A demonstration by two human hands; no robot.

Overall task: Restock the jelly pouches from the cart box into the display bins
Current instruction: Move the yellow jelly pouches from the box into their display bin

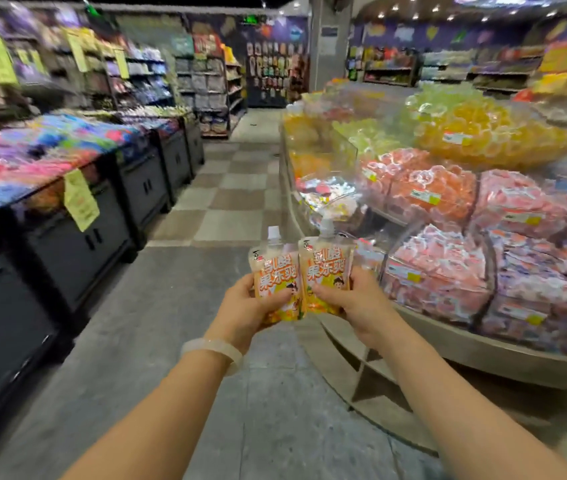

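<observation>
Left hand: grip curled round the lower part of the left jelly pouch, thumb across its front; pale bracelet at the wrist.
Right hand: grip curled round the right jelly pouch. Both pouches upright, white caps up, edges touching, held over the floor just left of the display bins.
Bins: curved tiered stand, clear dividers; pink packets nearest, orange and yellow jelly cups higher up.
Left of aisle: dark cabinets under blurred coloured goods, yellow price tag hanging. Shelving behind.
</observation>
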